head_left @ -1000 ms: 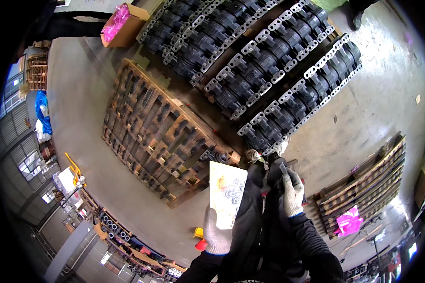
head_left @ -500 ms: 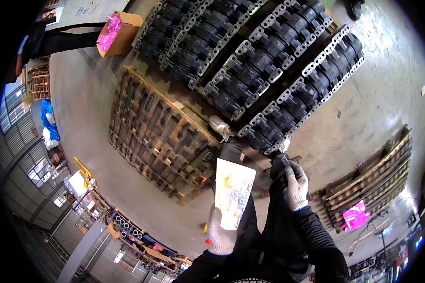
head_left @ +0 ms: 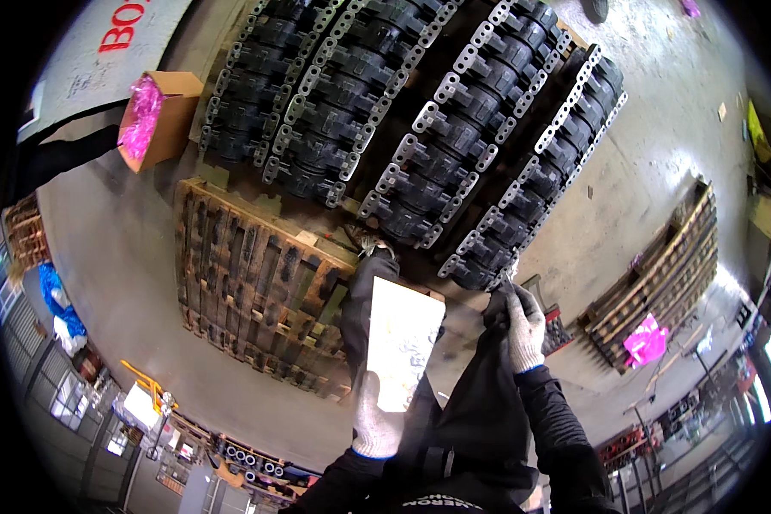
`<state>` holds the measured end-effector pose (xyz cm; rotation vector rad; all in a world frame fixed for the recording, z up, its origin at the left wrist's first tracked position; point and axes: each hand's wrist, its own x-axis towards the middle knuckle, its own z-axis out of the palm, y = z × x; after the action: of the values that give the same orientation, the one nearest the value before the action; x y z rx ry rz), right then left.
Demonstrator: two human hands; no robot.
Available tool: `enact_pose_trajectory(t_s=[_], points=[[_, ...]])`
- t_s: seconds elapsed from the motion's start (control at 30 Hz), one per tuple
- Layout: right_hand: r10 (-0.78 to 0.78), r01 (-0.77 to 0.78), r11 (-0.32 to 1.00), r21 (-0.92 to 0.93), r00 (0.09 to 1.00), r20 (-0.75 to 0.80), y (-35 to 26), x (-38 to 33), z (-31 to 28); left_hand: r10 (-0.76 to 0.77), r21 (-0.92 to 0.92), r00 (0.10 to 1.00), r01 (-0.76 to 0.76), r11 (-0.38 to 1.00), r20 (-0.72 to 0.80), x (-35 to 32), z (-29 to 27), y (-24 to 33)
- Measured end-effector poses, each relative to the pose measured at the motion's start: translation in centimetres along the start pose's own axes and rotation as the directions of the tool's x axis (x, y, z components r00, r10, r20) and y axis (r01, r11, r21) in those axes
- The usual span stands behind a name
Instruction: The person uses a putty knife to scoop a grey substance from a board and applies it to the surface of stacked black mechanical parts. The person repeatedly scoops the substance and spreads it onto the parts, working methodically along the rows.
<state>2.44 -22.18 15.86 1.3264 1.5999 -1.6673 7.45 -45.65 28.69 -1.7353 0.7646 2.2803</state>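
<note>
My left hand [head_left: 379,421], in a pale knitted work glove, grips a white rectangular board [head_left: 400,347] by its lower left edge. Dark smudges or marks run over the board's bright face. My right hand [head_left: 526,331], gloved the same way, is closed, fingers pointing forward over my dark trouser leg. Whatever sits in its fingertips is hidden against the dark cloth. Just beyond that hand ends the nearest of several long rows of black segmented track rollers [head_left: 486,247], edged with grey metal link plates with holes.
A wooden pallet [head_left: 257,283] stands left of my legs, another pallet stack [head_left: 660,274] to the right with pink plastic [head_left: 646,341] by it. At upper left a cardboard box [head_left: 173,116] holds pink wrapping, beside another person's dark-clothed limb [head_left: 68,158].
My view has shifted, and the rows now lie more to the left. Both hands have kept their holds; the small grey piece seen at my right fingertips no longer shows.
</note>
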Motion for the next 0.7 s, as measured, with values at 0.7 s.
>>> enact_pose_trajectory(t_s=[0.7], points=[[-0.131, 0.159, 0.941, -0.300, 0.985, 0.110, 0.6, -1.6, 17.4, 0.017, -0.032, 0.999, -0.018, 0.999, -0.027, 1.7, -11.4, 16.2]])
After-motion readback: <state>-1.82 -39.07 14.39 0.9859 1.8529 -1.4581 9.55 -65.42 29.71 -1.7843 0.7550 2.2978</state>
